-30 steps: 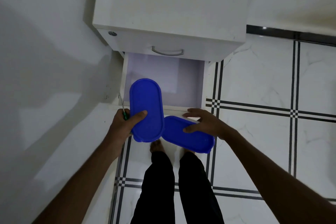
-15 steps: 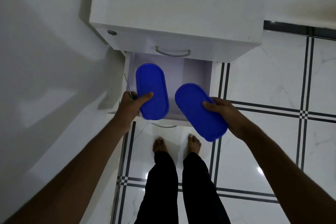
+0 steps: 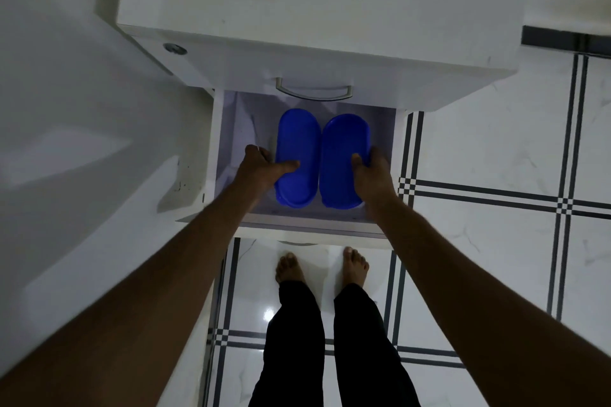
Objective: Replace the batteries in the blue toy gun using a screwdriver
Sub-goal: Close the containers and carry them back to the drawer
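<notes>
Two blue oval containers, the left container (image 3: pixel 296 158) and the right container (image 3: pixel 342 162), lie side by side, touching, inside the open white drawer (image 3: pixel 307 225). The left hand (image 3: pixel 261 168) grips one from nine o'clock, the right hand (image 3: pixel 372 175) the other from three o'clock. No toy gun shows.

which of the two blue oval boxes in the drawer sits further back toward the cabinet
The left blue box, gripped by the left hand: its far end reaches nearer the cabinet than that of the right blue box, held by the right hand.
</notes>
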